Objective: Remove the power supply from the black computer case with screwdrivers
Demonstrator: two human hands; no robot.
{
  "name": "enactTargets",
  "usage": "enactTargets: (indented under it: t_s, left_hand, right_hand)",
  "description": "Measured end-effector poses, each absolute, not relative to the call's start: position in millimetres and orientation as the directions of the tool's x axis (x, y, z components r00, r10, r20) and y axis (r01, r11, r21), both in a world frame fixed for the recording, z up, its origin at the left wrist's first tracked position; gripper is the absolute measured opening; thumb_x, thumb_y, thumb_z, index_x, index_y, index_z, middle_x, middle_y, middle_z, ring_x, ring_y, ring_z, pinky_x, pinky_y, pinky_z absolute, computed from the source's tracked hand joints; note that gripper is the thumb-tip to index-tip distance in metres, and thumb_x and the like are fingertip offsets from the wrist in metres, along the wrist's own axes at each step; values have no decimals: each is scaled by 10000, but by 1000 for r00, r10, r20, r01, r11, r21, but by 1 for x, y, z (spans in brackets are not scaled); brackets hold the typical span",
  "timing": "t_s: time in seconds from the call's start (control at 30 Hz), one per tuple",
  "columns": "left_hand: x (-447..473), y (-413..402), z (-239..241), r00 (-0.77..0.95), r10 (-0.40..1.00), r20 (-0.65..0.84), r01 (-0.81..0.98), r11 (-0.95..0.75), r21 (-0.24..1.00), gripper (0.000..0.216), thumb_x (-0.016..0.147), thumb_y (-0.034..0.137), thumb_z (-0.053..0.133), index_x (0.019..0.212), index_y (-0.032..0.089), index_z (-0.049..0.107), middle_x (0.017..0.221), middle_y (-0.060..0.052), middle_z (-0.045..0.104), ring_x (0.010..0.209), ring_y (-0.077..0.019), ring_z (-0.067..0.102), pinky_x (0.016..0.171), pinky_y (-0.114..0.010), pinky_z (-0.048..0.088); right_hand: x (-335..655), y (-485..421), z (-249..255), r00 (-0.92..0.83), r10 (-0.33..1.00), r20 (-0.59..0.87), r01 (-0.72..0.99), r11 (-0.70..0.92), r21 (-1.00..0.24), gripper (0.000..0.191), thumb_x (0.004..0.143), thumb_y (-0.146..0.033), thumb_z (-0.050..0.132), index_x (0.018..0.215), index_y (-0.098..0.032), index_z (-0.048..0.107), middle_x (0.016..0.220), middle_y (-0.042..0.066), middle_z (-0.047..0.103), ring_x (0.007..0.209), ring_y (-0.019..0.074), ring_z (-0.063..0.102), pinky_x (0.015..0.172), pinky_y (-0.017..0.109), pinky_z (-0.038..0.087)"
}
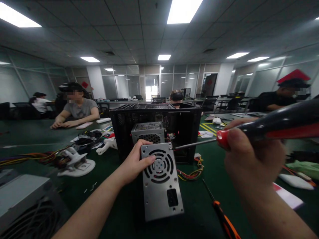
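Note:
My left hand [137, 159] grips the upper left edge of a silver power supply [159, 189], thumb over its slotted fan grille. A dark socket opening shows low on this face; the depth behind it is hidden. In my right hand [246, 156] is a large screwdriver [269, 122] with a black and red handle. Its shaft points left, and the tip is at the power supply's upper right corner, by a screw; contact is hard to tell. Right behind stands an open black computer case [188, 132] with a silver metal box [148, 131] at its opening.
An orange and black screwdriver [221, 212] lies on the green table at front right. Coloured cables [194, 172] lie beside the case. Another power supply [27, 199] sits front left, near a white stand [77, 164]. A person [79, 109] sits across at left, another [281, 96] at right.

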State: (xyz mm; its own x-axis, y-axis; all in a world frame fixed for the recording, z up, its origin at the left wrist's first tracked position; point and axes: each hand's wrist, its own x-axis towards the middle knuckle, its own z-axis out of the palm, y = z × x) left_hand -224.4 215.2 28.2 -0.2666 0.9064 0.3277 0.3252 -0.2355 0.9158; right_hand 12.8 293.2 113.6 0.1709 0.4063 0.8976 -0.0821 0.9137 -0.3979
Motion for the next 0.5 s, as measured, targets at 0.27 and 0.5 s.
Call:
enactTargets:
  t_s: [0.27, 0.5]
  left_hand:
    - [-221, 215, 31, -274, 906, 323, 320, -231, 919, 575, 726, 572, 762, 1118, 224, 526, 1114, -79, 618, 1048, -288, 612, 925, -465, 519]
    - [-220, 213, 33, -265, 912, 312, 331, -218, 918, 577, 731, 561, 738, 1127, 220, 494, 1101, -84, 609, 1024, -286, 600, 914, -470, 511]
  right_hand:
    - [7, 295, 114, 148, 416, 897, -75, 909, -409, 124, 748, -295, 665, 667, -236, 593, 588, -35, 594, 504, 118, 535, 478, 277, 444]
    - [5, 296, 111, 154, 384, 910, -65, 923, -379, 100, 754, -270, 648, 676, -237, 594, 587, -44, 602, 499, 110, 549, 481, 265, 446]
